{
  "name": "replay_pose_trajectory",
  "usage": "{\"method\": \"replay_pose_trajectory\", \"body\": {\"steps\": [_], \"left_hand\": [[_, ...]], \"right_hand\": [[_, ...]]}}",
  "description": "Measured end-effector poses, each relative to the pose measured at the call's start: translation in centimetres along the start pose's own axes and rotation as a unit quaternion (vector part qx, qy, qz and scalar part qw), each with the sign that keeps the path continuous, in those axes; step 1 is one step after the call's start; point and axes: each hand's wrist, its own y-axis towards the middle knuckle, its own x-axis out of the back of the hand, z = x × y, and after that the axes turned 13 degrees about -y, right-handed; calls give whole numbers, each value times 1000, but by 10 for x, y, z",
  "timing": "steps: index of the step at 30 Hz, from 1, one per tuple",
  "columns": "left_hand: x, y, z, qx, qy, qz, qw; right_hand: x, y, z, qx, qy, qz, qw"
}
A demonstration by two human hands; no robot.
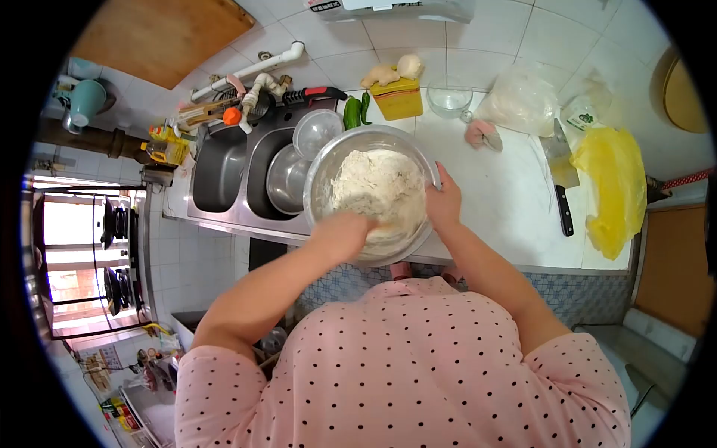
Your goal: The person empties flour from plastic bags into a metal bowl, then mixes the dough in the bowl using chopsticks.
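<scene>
A large metal bowl [317, 160] sits at the counter's front edge, partly over the sink's right side. Inside it lies pale, rough dough [379, 179] with looser, floury material around it. My left hand [345, 233] reaches over the near left rim and touches the dough; its fingers are blurred and partly hidden. At the right rim, my right hand [444, 200] grips the bowl, fingers wrapped over the edge.
A double sink [218, 175] with a metal basin [287, 179] is at left. Behind the bowl are green peppers [352, 113] and a yellow container [398, 100]. To the right lie a pink cloth [482, 135], a black-handled knife [564, 211] and a yellow bag [614, 187].
</scene>
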Motion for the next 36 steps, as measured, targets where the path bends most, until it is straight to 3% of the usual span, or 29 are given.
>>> {"method": "replay_pose_trajectory", "body": {"steps": [4, 8, 13, 18, 21, 24, 27, 29, 32, 36], "left_hand": [[16, 48, 22, 83, -17, -88, 993], [-12, 22, 43, 111, -2, -128, 986], [-25, -54, -8, 149, 14, 56, 987], [-12, -6, -43, 40, 5, 0, 999], [13, 40, -48, 101, -22, -29, 994], [-12, 4, -60, 74, -70, -61, 993], [-4, -33, -27, 89, -21, 26, 995], [31, -42, 3, 167, 66, 107, 978], [27, -32, 21, 192, 124, 114, 967], [6, -21, -52, 123, 52, 126, 983]], "right_hand": [[-3, 1, -9, -7, 42, 20, 999], [9, -4, 8, -32, 61, 35, 997], [-3, 3, -9, -9, 53, 0, 999], [8, 5, 11, -58, 56, 59, 995], [1, 6, -1, -14, 72, 39, 997], [-11, 7, -11, -17, 113, 3, 993], [-1, 4, -2, -11, 52, 0, 999], [-1, 6, -4, -37, 80, 33, 996], [-5, 8, -4, -50, 85, 38, 994], [-4, 6, -4, -36, 59, 14, 998]]}}
